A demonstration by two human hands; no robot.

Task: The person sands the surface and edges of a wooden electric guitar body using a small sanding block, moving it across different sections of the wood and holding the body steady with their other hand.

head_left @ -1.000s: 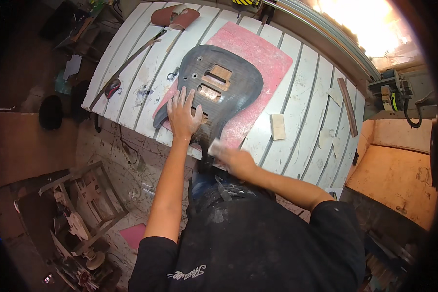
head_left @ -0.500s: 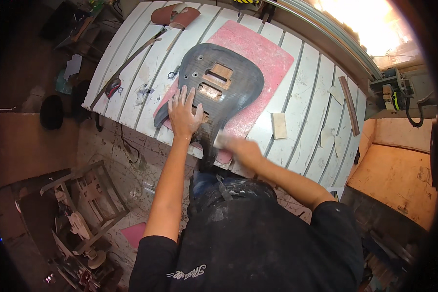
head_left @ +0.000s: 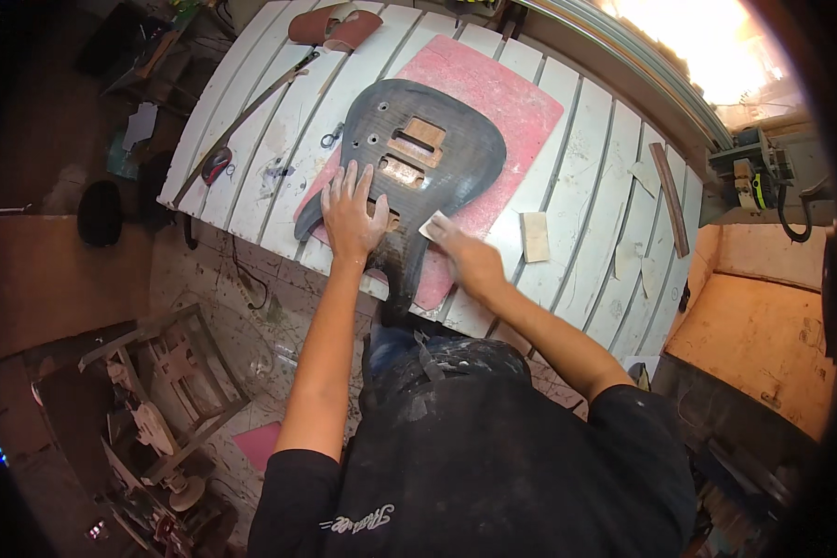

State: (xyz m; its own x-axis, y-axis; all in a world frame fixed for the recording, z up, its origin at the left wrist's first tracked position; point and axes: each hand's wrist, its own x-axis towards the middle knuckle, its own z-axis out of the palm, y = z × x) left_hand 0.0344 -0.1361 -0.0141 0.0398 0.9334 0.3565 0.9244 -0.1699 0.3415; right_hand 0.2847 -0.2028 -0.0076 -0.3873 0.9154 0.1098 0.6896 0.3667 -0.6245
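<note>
A dark electric guitar body (head_left: 456, 139) with cut-out pickup cavities lies on a dusty pink mat (head_left: 521, 102), its narrow end toward me. My left hand (head_left: 349, 214) rests flat on its left part, fingers stretched out and whitened with dust. In my right hand (head_left: 471, 260) is a pale piece of sandpaper (head_left: 431, 226), pinched by the fingers and set against the body's right edge near the inward curve. The fingers cover part of the sandpaper. Another cream sandpaper piece (head_left: 535, 237) lies to the right of the mat.
The white slatted table (head_left: 577, 167) carries a curled brown abrasive sheet (head_left: 335, 26) at the far left, a long dark strip (head_left: 251, 116), a red-and-black tape measure (head_left: 217, 166) and a wooden stick (head_left: 670, 200) at right. A wooden rack (head_left: 177, 372) stands on the floor at lower left.
My right hand has moved up along the guitar body's right edge, away from me, with the sandpaper. My left hand stays where it was.
</note>
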